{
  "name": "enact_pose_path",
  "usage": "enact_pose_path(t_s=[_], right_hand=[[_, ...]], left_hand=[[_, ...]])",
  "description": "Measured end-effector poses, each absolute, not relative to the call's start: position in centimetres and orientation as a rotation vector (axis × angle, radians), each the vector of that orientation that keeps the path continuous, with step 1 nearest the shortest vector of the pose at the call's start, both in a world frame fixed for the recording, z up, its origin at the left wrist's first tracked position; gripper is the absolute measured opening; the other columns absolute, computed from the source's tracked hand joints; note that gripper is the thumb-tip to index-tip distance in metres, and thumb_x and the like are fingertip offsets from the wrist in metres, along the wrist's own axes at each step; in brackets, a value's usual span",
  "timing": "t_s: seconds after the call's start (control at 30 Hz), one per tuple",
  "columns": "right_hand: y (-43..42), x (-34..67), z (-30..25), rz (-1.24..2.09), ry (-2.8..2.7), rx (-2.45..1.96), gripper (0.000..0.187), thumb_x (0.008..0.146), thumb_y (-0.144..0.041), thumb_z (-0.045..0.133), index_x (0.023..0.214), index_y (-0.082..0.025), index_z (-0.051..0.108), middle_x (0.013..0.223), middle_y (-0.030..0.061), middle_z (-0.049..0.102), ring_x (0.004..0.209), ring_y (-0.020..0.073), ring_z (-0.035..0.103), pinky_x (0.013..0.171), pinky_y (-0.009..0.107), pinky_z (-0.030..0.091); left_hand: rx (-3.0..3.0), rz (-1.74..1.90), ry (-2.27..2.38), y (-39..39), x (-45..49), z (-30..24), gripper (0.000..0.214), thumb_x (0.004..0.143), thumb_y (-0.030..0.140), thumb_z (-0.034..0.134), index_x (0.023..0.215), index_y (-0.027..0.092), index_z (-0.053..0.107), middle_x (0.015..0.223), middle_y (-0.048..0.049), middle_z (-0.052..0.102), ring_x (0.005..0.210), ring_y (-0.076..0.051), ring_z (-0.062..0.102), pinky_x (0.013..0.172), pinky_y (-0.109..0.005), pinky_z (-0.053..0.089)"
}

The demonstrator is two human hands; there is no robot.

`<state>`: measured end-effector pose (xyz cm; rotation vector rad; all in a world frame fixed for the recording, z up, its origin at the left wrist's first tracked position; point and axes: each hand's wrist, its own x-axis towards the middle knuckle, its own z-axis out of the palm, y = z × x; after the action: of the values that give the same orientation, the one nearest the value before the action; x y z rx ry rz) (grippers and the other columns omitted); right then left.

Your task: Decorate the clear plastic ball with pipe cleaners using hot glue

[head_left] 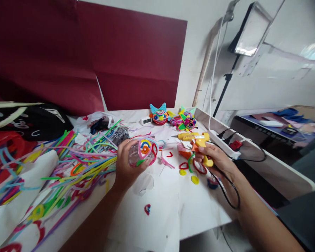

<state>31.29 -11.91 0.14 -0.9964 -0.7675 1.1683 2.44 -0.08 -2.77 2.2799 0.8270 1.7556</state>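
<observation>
My left hand (128,159) is wrapped round a clear plastic piece (133,154) with coloured pipe cleaners on it, among them a ringed disc (145,148) of yellow, blue and orange. A yellow hot glue gun (201,139) is gripped in my right hand (212,155), its nozzle pointing left, its black cord hanging below my wrist. Under the gun lie a dark red pipe cleaner loop (200,167), a green curved strip (190,163) and yellow discs (195,180). A small red and blue pipe cleaner piece (147,209) rests nearer me on the white paper.
Many loose pipe cleaners (94,164) spread over the left side. Finished-looking pipe cleaner figures (160,113) stand at the back beside a small white digital device (146,121). A power strip (224,145) with plugs runs along the right rim. A black bag (28,120) sits at far left.
</observation>
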Motion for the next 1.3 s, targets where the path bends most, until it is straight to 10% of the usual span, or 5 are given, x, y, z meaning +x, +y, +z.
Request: enact_pose_path(t_s=[0.4,0.77,1.0,1.3], right_hand=[[-10.7,24.3,-2.8,1.660,-1.052,-1.126,0.034,0.065,-0.042,0.084,0.082,-0.018,0.067,0.084,0.0048,0.076,0.085,0.0218,0.075,0.079,0.036,0.063],[-4.9,28.5,0.2,1.104,-1.013,-1.281,0.024,0.077,-0.031,0.068,0.098,-0.020,0.062,0.096,0.0046,0.077,0.080,0.0177,0.072,0.068,0.027,0.057],[-10.0,27.9,2.7,0.870,-1.216,-1.152,0.035,0.087,-0.049,0.067,0.100,-0.016,0.070,0.062,0.0013,0.066,0.052,0.0135,0.058,0.047,0.023,0.044],[-12.9,27.0,1.5,0.440,-1.041,-1.100,0.026,0.086,-0.045,0.073,0.093,-0.021,0.072,0.077,0.0059,0.072,0.062,0.0197,0.067,0.050,0.029,0.054]], left_hand=[[2.147,1.864,0.954,0.7,1.3,-2.0,0.061,0.078,0.042,0.074,0.131,0.022,0.053,0.130,-0.0115,0.056,0.127,-0.031,0.057,0.111,-0.051,0.046],[2.216,1.887,0.913,0.5,1.5,-2.2,0.059,0.078,0.039,0.075,0.131,0.022,0.054,0.131,-0.0119,0.055,0.126,-0.030,0.057,0.109,-0.049,0.048],[2.388,1.874,0.939,-0.2,1.9,-2.2,0.062,0.074,0.040,0.078,0.128,0.024,0.053,0.133,-0.0142,0.053,0.125,-0.032,0.057,0.105,-0.052,0.051],[2.487,1.860,0.928,-0.6,2.0,-2.4,0.066,0.070,0.036,0.081,0.128,0.025,0.052,0.138,-0.0146,0.049,0.126,-0.033,0.057,0.102,-0.052,0.053]])
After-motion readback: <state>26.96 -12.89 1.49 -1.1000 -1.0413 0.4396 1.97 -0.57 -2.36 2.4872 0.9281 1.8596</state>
